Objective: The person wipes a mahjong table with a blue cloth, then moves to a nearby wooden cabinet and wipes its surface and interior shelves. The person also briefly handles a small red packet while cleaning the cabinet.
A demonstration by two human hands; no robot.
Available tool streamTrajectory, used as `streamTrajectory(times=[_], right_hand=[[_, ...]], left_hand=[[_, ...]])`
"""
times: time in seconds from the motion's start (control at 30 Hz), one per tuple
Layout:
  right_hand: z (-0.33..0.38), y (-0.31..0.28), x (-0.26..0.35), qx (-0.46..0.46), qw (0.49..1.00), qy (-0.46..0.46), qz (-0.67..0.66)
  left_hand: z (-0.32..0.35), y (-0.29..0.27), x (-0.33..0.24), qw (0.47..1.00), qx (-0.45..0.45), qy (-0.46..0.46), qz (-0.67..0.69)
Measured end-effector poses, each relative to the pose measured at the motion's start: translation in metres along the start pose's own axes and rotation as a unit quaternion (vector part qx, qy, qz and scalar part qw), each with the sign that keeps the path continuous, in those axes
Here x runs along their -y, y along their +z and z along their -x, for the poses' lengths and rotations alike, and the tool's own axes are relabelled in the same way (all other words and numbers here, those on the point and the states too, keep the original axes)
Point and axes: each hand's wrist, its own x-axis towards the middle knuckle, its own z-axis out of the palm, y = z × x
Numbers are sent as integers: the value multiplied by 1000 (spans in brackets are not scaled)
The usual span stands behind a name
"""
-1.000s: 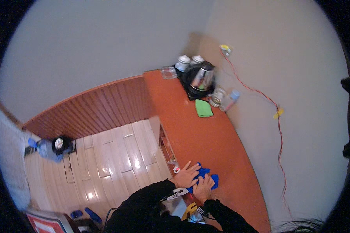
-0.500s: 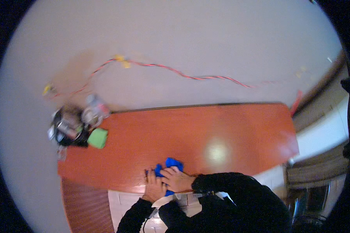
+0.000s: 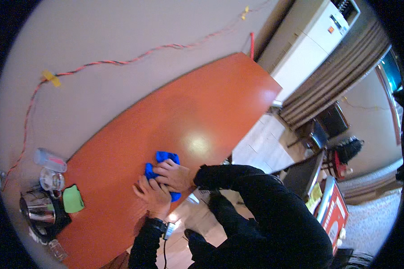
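A crumpled blue cloth (image 3: 168, 157) lies on the reddish-brown tabletop (image 3: 166, 121) near its front edge. My right hand (image 3: 175, 176) rests over the cloth with bent fingers gripping it, and blue shows above and below the hand. Beside it, my left hand (image 3: 154, 197) lies with spread fingers on the tabletop, its fingertips against the cloth and the right hand's fingers. A dark band and a small box with a black cable (image 3: 169, 230) are at the left wrist.
At the table's left end are a green cloth (image 3: 72, 199), a metal kettle (image 3: 42, 210), a clear jar (image 3: 51, 179), a plastic bottle (image 3: 50, 160) and a glass (image 3: 57, 249). A twisted red-black wire (image 3: 107, 62) is taped along the wall. A white cabinet (image 3: 296, 49) and chairs stand right.
The view has swung right, so the table now slants and the cabinet, curtain and chairs show. Both hands stay at the blue cloth, the left one's fingers spread wider.
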Motion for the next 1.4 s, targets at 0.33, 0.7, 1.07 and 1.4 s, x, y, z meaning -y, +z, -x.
streamTrajectory(times=[0.33,0.7,1.07,1.4], right_hand=[[3,5,-1,-62,998,6,-13],[13,24,-9,-163,986,-37,2],[22,31,-15,-114,992,-51,-13],[10,16,-18,-42,995,-24,85]], left_hand=[[0,5,2,1000,9,-13,-2],[7,10,10,999,14,43,-21],[14,9,8,998,5,59,20],[3,10,8,978,-55,154,132]])
